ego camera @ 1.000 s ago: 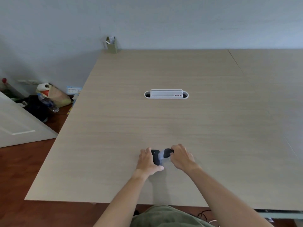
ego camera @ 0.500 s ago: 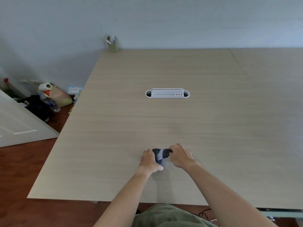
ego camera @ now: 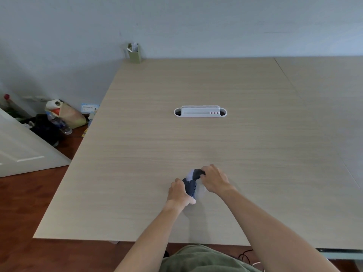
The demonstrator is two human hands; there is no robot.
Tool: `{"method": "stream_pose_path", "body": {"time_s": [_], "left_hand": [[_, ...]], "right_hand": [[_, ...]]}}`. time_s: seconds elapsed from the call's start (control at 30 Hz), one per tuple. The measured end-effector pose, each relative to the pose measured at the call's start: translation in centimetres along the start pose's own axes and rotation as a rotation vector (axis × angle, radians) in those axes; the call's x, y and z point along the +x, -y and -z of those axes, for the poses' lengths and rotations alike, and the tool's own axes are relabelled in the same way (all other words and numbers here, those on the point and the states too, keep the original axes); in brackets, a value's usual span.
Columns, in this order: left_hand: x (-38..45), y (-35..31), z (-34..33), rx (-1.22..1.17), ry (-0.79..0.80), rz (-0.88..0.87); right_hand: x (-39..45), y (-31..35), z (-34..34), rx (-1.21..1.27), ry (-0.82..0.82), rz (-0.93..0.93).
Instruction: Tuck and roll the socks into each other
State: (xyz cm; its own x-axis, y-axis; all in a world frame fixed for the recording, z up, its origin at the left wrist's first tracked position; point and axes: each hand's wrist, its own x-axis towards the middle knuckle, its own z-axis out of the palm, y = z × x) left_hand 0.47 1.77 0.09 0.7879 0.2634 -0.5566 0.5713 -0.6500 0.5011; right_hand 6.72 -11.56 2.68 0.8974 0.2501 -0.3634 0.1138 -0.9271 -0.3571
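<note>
The small dark blue and grey cloth bundle (it looks like a sock) [ego camera: 192, 183] is now turning end-on, where a moment ago it was lying sideways between the hands. The left hand [ego camera: 179, 193] is curling its fingers around the near end. The right hand [ego camera: 214, 180] is pinching the far end. The bundle is sitting well in front of the white oval cable tray [ego camera: 200, 111] on the pale wooden table [ego camera: 255, 154]. I think the rolling is partly done; one grey bit is still poking out.

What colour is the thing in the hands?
Dark navy with a pale grey part, the bundle, head view.
</note>
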Motion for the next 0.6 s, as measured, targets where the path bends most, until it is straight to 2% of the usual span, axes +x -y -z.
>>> {"method": "stream_pose_path", "body": {"time_s": [0.1, 0.2, 0.27, 0.33, 0.4, 0.5, 0.6], "left_hand": [[-0.1, 0.0, 0.1, -0.02, -0.014, -0.012], [-0.3, 0.0, 0.3, -0.03, -0.012, -0.008], [-0.4, 0.1, 0.4, -0.034, -0.019, -0.018], [-0.4, 0.1, 0.4, -0.047, -0.019, -0.034], [-0.4, 0.1, 0.4, -0.06, -0.015, -0.038], [-0.5, -0.1, 0.6, -0.053, -0.017, -0.02], [-0.5, -0.1, 0.7, -0.081, -0.023, 0.001]], "right_hand": [[0.3, 0.6, -0.2, -0.01, 0.102, 0.044], [0.3, 0.9, 0.2, -0.172, -0.02, -0.014], [0.4, 1.1, 0.3, -0.127, -0.033, 0.001], [0.6, 1.4, 0.2, -0.012, 0.064, 0.054], [0.7, 1.4, 0.1, -0.029, 0.129, 0.048], [0.3, 1.4, 0.5, -0.242, 0.027, -0.038], [0.4, 1.7, 0.7, -0.167, -0.043, -0.063]]}}
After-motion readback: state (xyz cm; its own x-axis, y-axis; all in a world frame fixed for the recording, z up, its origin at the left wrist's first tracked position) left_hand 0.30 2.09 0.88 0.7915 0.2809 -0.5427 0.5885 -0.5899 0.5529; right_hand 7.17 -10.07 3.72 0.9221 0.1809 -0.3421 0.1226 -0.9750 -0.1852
